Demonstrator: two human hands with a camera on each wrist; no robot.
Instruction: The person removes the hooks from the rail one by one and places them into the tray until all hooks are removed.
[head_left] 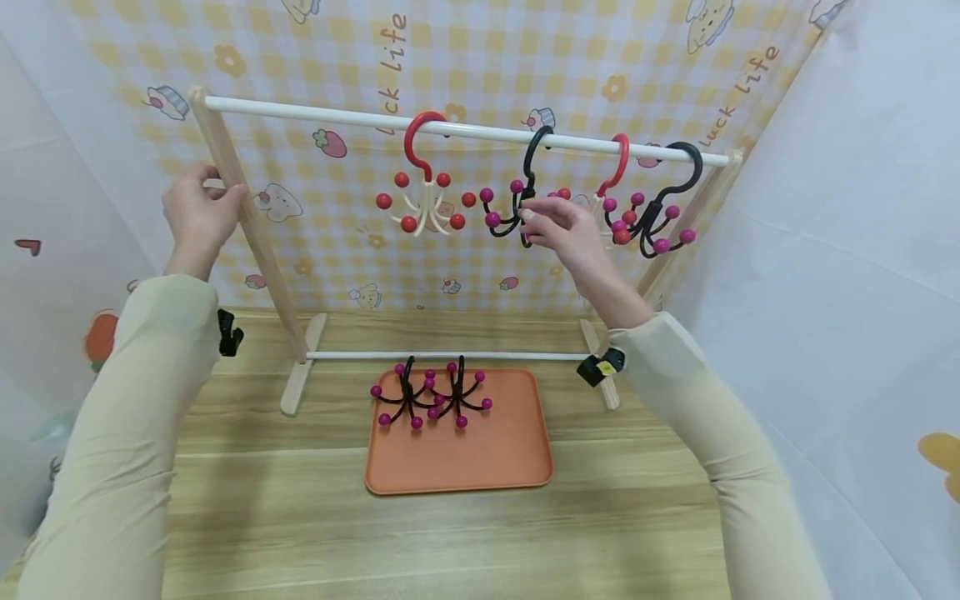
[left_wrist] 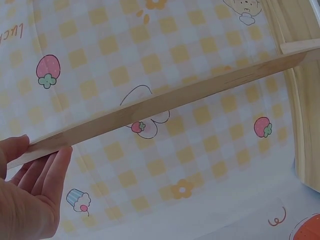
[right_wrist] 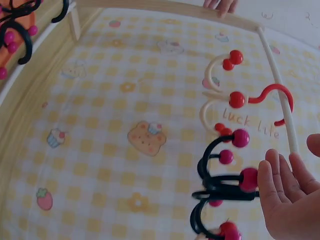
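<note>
With thumb and fingers on opposite sides, my left hand (head_left: 202, 212) grips the wooden post (left_wrist: 165, 106) of a rack. From the rack's white rod (head_left: 322, 115) hangs a black claw hanger (head_left: 528, 158) with magenta balls. My right hand (head_left: 573, 237) is beside its stem; in the right wrist view the fingers (right_wrist: 274, 182) are nearly straight and the thumb stands apart. Left of it hangs a red-hooked hanger (head_left: 427, 196) with white arms and red balls. To the right hang another red-hooked hanger (head_left: 622, 158), partly hidden by the hand, and another black hanger (head_left: 655, 212).
An orange tray (head_left: 495, 458) lies on the wooden table (head_left: 315, 517), with two black hangers (head_left: 408, 392) side by side in its back left. A lower white bar (head_left: 352, 356) joins the rack's feet. Behind is a yellow checked cloth (head_left: 345, 258).
</note>
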